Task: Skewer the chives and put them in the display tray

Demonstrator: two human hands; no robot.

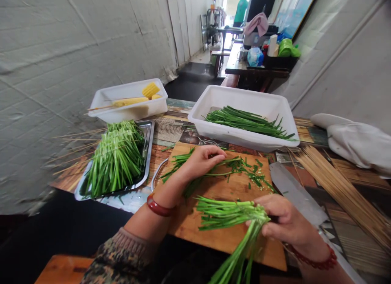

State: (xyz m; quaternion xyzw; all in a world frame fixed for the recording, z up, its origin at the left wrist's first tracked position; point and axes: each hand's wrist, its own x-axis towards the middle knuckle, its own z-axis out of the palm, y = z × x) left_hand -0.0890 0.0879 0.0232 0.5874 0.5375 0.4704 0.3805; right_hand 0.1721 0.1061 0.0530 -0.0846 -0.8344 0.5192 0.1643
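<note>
My right hand (282, 219) grips a bunch of garlic chives (229, 212) by its pale end, at the board's near right. Part of the bunch points left over the board; the rest hangs down toward me. With thumb and fingers pinched together, my left hand (204, 159) is on some loose chive stalks (218, 168) lying across the wooden cutting board (214, 243). Chopped chive bits (256, 178) are scattered at the board's far right. A cleaver (296, 194) lies flat along the board's right side.
Skewered chives (119, 157) fill a metal tray (149, 133) at left. Behind it, a white tub (122, 88) holds corn (151, 89). Another white tub (241, 137) contains long chives (244, 121). Bamboo skewers (339, 186) and a white cloth (354, 139) lie right. A person (241, 9) stands far back.
</note>
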